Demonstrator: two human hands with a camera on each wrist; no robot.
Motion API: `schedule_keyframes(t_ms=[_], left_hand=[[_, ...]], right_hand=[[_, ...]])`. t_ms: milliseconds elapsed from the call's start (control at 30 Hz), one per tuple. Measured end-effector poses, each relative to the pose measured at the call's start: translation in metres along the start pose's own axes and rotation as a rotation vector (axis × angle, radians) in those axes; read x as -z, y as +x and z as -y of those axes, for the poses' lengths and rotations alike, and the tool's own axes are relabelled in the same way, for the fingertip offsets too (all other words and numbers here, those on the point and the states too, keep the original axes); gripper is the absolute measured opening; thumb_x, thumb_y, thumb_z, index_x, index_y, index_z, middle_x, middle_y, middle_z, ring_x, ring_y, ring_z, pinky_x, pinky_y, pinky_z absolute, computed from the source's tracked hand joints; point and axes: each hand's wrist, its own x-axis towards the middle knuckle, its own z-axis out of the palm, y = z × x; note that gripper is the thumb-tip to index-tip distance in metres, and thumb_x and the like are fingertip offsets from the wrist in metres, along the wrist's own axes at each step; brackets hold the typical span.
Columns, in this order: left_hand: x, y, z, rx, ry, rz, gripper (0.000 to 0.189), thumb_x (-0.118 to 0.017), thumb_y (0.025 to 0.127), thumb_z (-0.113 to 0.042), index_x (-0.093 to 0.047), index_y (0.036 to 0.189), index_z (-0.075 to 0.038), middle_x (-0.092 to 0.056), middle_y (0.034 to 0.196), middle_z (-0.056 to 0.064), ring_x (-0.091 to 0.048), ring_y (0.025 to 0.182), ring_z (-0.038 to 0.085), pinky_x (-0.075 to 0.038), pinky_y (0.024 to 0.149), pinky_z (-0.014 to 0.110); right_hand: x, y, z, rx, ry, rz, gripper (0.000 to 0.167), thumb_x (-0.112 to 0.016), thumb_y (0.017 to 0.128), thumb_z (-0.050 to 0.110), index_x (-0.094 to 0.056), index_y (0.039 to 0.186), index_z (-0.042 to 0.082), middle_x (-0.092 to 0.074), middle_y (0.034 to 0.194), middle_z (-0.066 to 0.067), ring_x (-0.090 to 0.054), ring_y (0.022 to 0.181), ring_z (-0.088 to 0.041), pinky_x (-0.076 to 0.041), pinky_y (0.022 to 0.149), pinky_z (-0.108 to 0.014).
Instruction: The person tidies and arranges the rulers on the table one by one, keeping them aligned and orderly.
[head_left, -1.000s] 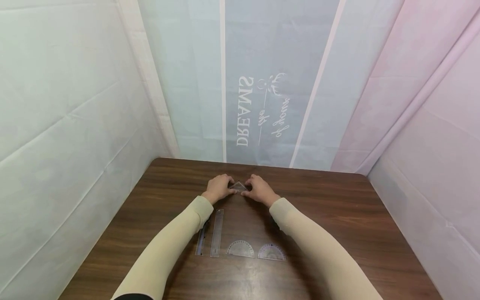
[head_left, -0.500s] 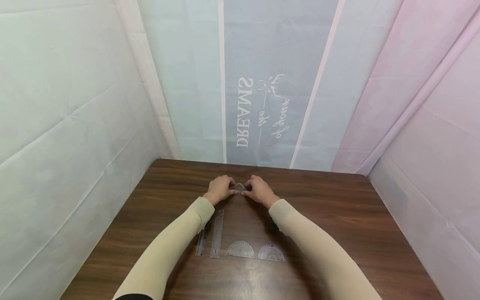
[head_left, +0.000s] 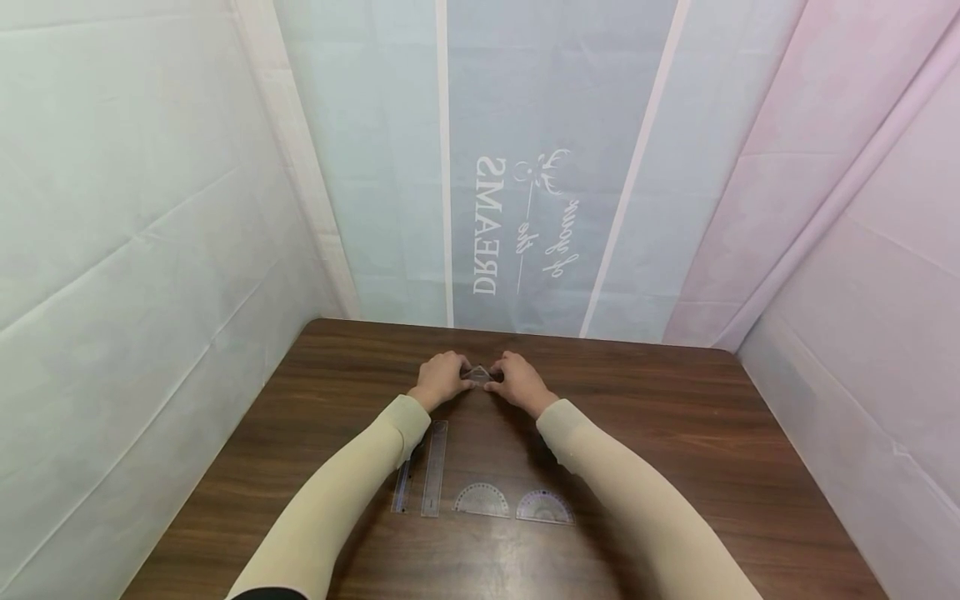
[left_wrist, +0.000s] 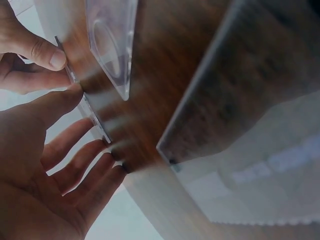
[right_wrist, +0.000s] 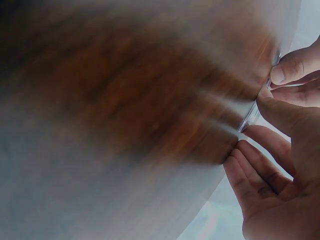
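Both hands hold a small clear triangular set square near the far side of the table, one at each side of it. My left hand pinches its left corner between thumb and fingers. On the opposite corner, my right hand does the same. In the left wrist view the set square shows as a thin edge low over the wood, and the left fingertips touch the tabletop. From the right wrist, the edge of the set square is visible beside the thumb, with the other fingers resting on the table.
Nearer the body lie a clear ruler, a blue-marked ruler partly under the left sleeve, a clear protractor and a purple-marked protractor. Fabric hangings surround the brown wooden table at the back and sides.
Both hands stay almost still around the set square. The whole head view shifts down very slightly; the rulers and protractors keep their places on the table.
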Motion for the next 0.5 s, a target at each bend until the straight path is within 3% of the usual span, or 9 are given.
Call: schedule_keyframes(t_ms=[300, 500], left_hand=[[0.0004, -0.0028, -0.0007, -0.003, -0.001, -0.010, 0.037, -0.083, 0.097, -0.038, -0.079, 0.124, -0.014, -0.072, 0.118, 0.008, -0.071, 0.104, 0.029, -0.060, 0.084, 0.048], [-0.0011, -0.0014, 0.0017, -0.005, -0.009, -0.020, 0.037, -0.084, 0.096, -0.038, -0.078, 0.124, -0.015, -0.072, 0.116, 0.007, -0.070, 0.102, 0.028, -0.060, 0.083, 0.048]], right_hand=[[-0.0040, -0.0011, -0.0008, -0.018, 0.026, -0.018, 0.030, -0.083, 0.098, 0.026, -0.080, 0.117, 0.004, -0.061, 0.102, -0.007, -0.055, 0.088, -0.020, -0.052, 0.082, -0.041], [-0.0063, -0.0011, 0.0004, -0.038, 0.038, -0.030, 0.031, -0.083, 0.097, 0.023, -0.078, 0.119, 0.001, -0.063, 0.108, -0.010, -0.059, 0.097, -0.024, -0.054, 0.090, -0.044]])
